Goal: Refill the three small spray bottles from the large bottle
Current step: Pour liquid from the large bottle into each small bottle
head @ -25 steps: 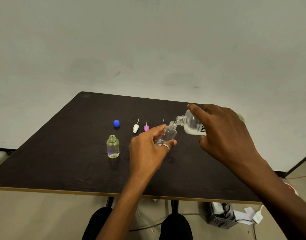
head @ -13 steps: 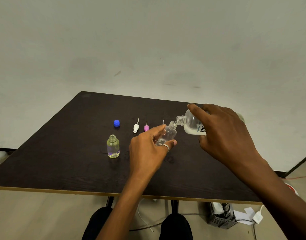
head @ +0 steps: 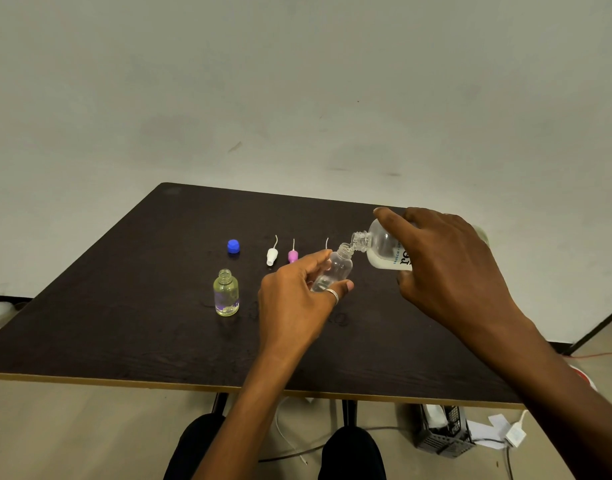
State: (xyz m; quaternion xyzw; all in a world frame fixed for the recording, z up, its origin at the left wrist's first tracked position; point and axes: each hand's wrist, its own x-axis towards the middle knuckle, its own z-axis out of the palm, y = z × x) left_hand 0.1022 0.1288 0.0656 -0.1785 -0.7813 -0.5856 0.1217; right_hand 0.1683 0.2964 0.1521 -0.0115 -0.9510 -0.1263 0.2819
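Note:
My left hand (head: 297, 299) grips a small clear spray bottle (head: 335, 270), tilted to the right above the table. My right hand (head: 446, 268) holds the large clear bottle (head: 380, 247) tipped sideways, its open neck touching the small bottle's mouth. A second small bottle (head: 226, 294) stands upright and uncapped to the left, nearly full of clear liquid. Behind lie a blue cap (head: 233, 246), a white spray top (head: 272, 255) and a pink spray top (head: 293, 254). The tube of a third spray top (head: 327, 242) pokes up behind my left fingers. A third small bottle is not visible.
The dark wooden table (head: 124, 323) stands against a pale wall. Under its front edge are my knees, cables, a grey basket (head: 443, 431) and a white plug (head: 514, 436) on the floor.

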